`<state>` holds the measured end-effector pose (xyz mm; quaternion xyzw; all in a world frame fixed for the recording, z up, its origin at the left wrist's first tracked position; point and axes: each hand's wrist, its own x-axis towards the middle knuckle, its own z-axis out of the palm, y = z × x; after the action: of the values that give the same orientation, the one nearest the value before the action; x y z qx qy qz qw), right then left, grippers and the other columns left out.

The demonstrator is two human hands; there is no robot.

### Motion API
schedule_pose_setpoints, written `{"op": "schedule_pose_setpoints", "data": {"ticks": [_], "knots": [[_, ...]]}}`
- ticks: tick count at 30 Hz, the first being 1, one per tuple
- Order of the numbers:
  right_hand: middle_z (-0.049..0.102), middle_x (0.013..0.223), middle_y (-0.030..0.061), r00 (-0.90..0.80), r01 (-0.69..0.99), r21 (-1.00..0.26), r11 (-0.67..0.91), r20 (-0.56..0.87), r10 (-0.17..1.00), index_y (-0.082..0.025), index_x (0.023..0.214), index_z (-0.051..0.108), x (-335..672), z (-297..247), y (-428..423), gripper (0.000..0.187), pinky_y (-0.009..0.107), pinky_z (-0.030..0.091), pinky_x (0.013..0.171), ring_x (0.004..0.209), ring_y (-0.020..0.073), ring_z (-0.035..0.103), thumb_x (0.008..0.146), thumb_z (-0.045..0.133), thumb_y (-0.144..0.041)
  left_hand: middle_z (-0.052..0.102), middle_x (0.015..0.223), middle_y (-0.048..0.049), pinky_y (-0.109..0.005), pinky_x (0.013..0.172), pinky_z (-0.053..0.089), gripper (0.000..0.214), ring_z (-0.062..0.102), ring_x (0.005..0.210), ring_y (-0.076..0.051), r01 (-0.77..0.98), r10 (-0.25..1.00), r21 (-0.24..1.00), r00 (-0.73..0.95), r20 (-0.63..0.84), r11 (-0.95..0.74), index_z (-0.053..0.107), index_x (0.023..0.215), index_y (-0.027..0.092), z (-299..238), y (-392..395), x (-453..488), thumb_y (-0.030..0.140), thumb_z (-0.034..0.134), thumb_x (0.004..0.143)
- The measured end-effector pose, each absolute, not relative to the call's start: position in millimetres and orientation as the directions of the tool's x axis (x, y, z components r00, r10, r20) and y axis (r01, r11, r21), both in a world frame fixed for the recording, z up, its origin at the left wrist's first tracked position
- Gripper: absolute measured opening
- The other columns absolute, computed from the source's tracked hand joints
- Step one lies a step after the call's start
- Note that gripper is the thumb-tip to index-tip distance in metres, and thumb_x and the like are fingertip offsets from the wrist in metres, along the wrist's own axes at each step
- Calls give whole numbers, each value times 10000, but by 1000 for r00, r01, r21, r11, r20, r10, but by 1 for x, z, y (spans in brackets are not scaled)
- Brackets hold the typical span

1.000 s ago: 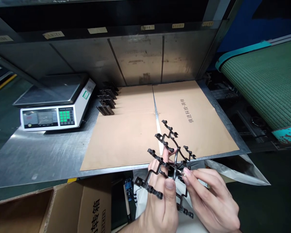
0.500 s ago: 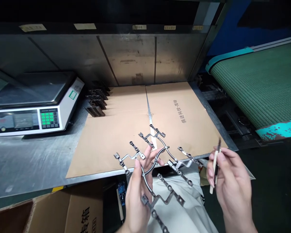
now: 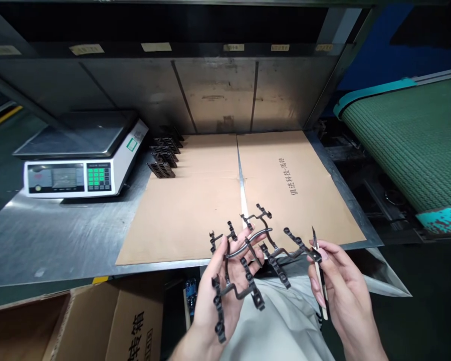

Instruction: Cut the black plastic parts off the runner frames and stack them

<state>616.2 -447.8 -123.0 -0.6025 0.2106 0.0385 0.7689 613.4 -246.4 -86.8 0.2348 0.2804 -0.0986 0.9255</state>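
Left hand [image 3: 218, 306], fingers spread, held branched dark metal casting [image 3: 250, 239]; right hand [image 3: 346, 286] pinched wooden-handled craft knife [image 3: 320, 286], both above cardboard sheet [image 3: 195, 215].

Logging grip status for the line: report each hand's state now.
Left hand: closed, holding a dark branched metal casting.
Right hand: closed, pinching a wooden-handled craft knife.

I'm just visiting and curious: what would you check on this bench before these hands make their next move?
1. The left hand holds the dark branched part firmly: ok.
2. The right hand pinches the wooden-handled knife, blade upward: ok.
3. The blade is apart from the left hand's fingers: ok.
4. The blade is off the part: cannot tell; they are very close.
5. The stacked parts sit beside the weighing scale: ok.
6. The scale's reading is legible: cannot tell.
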Motion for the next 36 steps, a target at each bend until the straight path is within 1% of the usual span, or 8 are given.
{"op": "schedule_pose_setpoints", "data": {"ticks": [5,9,15,21,24,29,33,36], "knots": [[675,877,10,893,-341,-895,289,-404,-198,-243,1153,667,618,-124,-450,452,147,407,327,494,78,547,809,851,-470,700,1348,-175,-472,1146,464,470,659,1256,-313,319,-94,317,822,-561,893,674,1334,82,-89,-246,616,408,467,1067],[689,886,22,885,-353,-888,296,-419,-201,-239,1114,668,619,-128,-453,467,163,392,304,478,89,540,764,879,-465,733,1275,-191,-431,1116,480,499,716,1144,-291,330,-109,303,816,-567,894,677,1303,61,-90,-249,617,442,453,1069],[689,898,16,895,-363,-884,295,-420,-154,-243,1081,670,617,-130,-456,330,174,415,346,512,88,539,835,834,-390,762,1199,-183,-445,1095,484,477,720,1134,-300,357,-122,300,798,-591,885,682,1263,74,-88,-251,619,443,454,1064],[697,904,24,890,-385,-875,294,-436,-133,-243,1098,676,618,-132,-458,326,161,393,338,517,87,534,847,823,-388,752,1198,-186,-393,1045,504,517,733,1077,-279,357,-165,270,823,-543,894,684,1263,75,-93,-249,616,498,477,1050],[685,870,12,893,-373,-878,299,-427,-142,-243,1111,684,618,-134,-459,334,149,395,337,510,82,536,841,831,-373,741,1230,-180,-403,1064,501,513,730,1081,-277,366,-198,269,846,-495,891,697,1261,89,-96,-248,614,498,468,1054],[670,838,-2,890,-375,-879,294,-430,-150,-247,1136,682,619,-135,-455,405,157,398,335,479,77,528,810,853,-417,723,1283,-184,-427,1112,469,653,689,1174,-300,349,-217,312,896,-388,884,724,1276,95,-96,-248,611,589,353,1065],[622,778,-26,858,-423,-856,299,-484,-172,-249,1136,675,621,-135,-450,466,163,387,331,469,78,503,782,864,-486,741,1260,-172,-441,1094,467,562,693,1122,-288,338,-152,371,881,-448,865,740,1277,113,-92,-247,611,532,437,1057],[620,772,-26,867,-418,-852,317,-478,-141,-248,1151,669,623,-135,-448,465,163,368,330,465,71,467,796,854,-483,764,1208,-163,-452,1057,461,497,700,1005,-268,339,-115,444,881,-458,829,755,1262,125,-88,-247,608,471,468,1051]]}}
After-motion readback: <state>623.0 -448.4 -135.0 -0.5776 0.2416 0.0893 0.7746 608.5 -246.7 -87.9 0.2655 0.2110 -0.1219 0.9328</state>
